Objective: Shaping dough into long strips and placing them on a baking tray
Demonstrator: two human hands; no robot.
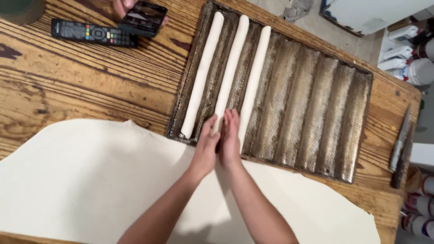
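Note:
A dark corrugated metal baking tray (316,104) lies on the wooden table (68,77). Three long white dough sticks rest in its left grooves: the left one (202,72), the middle one (232,68) and the right one (255,77). My left hand (205,149) and my right hand (229,138) are pressed side by side on the near end of the middle stick, fingers stretched along it. Both forearms reach over a wide sheet of pale dough (90,180) spread across the near part of the table.
A black remote control (92,33) lies at the far left, and another person's hand (124,7) holds a dark phone (143,18) beside it. Two knives (400,149) lie at the table's right edge. Bottles and containers (416,68) stand beyond it.

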